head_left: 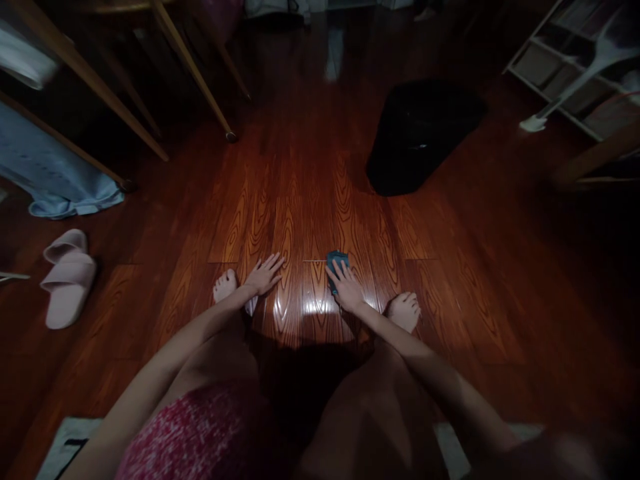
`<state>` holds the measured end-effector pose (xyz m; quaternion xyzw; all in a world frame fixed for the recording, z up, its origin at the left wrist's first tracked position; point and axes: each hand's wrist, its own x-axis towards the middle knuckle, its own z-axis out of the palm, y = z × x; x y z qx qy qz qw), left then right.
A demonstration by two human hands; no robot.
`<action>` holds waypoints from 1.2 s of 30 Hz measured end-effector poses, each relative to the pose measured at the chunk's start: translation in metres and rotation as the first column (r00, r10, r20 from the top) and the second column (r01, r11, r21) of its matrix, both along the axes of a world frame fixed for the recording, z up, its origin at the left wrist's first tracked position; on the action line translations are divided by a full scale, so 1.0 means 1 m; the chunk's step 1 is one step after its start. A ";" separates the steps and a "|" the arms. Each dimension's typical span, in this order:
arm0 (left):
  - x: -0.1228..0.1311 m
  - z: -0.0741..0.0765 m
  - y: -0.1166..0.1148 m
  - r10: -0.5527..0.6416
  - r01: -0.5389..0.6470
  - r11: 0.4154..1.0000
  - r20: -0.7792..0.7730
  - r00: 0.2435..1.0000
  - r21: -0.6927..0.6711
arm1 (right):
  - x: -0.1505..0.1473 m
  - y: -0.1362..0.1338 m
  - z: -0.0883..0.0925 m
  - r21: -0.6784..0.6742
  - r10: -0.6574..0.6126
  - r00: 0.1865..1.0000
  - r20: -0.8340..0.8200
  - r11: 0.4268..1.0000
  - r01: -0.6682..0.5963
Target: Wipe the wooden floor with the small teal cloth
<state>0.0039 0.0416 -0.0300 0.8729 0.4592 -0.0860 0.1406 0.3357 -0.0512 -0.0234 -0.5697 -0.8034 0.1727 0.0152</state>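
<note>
My left hand (265, 274) lies on the glossy wooden floor (300, 227), its fingers outstretched and nothing in them. Just behind its wrist is a small pale item (251, 305), too small to name. To the right, my right hand (347, 288) rests flat with spread fingers on a small teal cloth (339, 257). The cloth shows beyond the fingertips and along the hand's left side; the palm hides the rest. Both hands are between my bare feet, the left foot (225, 285) and the right foot (405, 311).
A black bin-like container (420, 140) stands ahead on the right. Pink slippers (73, 280) lie at the left, near wooden furniture legs (193, 67) and hanging blue fabric (60, 167). A white shelf (560, 60) is at the far right. Dim light hides the edges.
</note>
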 end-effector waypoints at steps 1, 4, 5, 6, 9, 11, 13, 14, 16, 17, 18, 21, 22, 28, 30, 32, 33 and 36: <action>0.000 -0.001 0.000 -0.002 0.002 1.000 0.001 1.000 0.002 | 0.001 -0.002 0.000 -0.001 -0.023 1.000 0.012 1.000 0.023; -0.002 -0.002 0.001 -0.003 0.003 1.000 -0.003 1.000 0.005 | -0.003 -0.011 -0.001 -0.007 0.037 0.999 0.001 0.999 -0.037; -0.002 -0.002 0.001 -0.003 0.003 1.000 -0.003 1.000 0.005 | -0.005 -0.013 -0.001 -0.009 0.083 0.996 -0.015 0.996 -0.083; -0.002 -0.003 0.001 -0.002 0.002 1.000 -0.001 1.000 0.006 | -0.006 -0.014 -0.001 -0.009 0.125 0.992 -0.032 0.992 -0.125; -0.001 -0.002 0.001 0.005 -0.005 1.000 0.006 1.000 0.006 | -0.007 -0.010 -0.003 0.005 0.154 0.986 -0.062 0.988 -0.154; -0.001 -0.001 0.000 0.008 -0.008 1.000 0.006 1.000 0.003 | -0.003 -0.005 -0.004 0.021 0.089 0.994 -0.059 0.996 -0.088; 0.000 0.000 0.000 0.011 -0.011 1.000 0.002 1.000 -0.002 | 0.001 -0.002 -0.006 0.034 0.017 0.999 -0.050 0.999 -0.015; 0.000 0.000 0.000 0.013 -0.013 1.000 -0.001 1.000 -0.005 | 0.003 -0.003 -0.007 0.038 -0.006 0.999 -0.046 0.999 0.008; 0.000 0.001 0.000 0.020 -0.020 1.000 -0.008 1.000 -0.013 | 0.002 -0.006 -0.008 0.035 0.005 0.999 -0.045 0.999 -0.003; 0.000 0.002 0.000 0.022 -0.022 1.000 -0.010 1.000 -0.016 | 0.000 -0.009 -0.007 0.028 0.039 0.998 -0.049 0.999 -0.037; 0.000 0.002 0.000 0.022 -0.022 1.000 -0.008 1.000 -0.017 | -0.002 -0.011 -0.007 0.018 0.085 0.995 -0.055 0.996 -0.084; 0.000 0.001 0.000 0.018 -0.018 1.000 0.001 1.000 -0.013 | -0.007 -0.012 -0.004 -0.010 0.184 0.980 -0.073 0.983 -0.185; 0.000 0.001 0.000 0.020 -0.020 1.000 0.000 1.000 -0.013 | -0.007 -0.010 -0.003 -0.012 0.180 0.981 -0.076 0.983 -0.181; 0.000 0.001 0.000 0.015 -0.015 1.000 -0.015 1.000 -0.013 | 0.006 -0.001 -0.008 0.020 -0.064 0.997 -0.048 0.998 0.065; 0.000 0.001 0.000 0.013 -0.013 1.000 -0.019 1.000 -0.005 | 0.006 -0.006 -0.010 0.030 -0.052 0.997 -0.052 0.998 0.053; 0.000 0.001 0.000 0.011 -0.011 1.000 -0.022 1.000 -0.003 | 0.001 -0.012 -0.012 0.028 0.058 0.996 -0.069 0.998 -0.056; 0.000 0.001 0.000 0.008 -0.008 1.000 -0.021 1.000 -0.002 | -0.003 -0.014 -0.012 0.026 0.118 0.990 -0.080 0.993 -0.117; 0.000 0.002 0.000 0.008 -0.008 1.000 -0.021 1.000 -0.010 | -0.008 -0.012 -0.011 0.029 0.193 0.975 -0.105 0.981 -0.191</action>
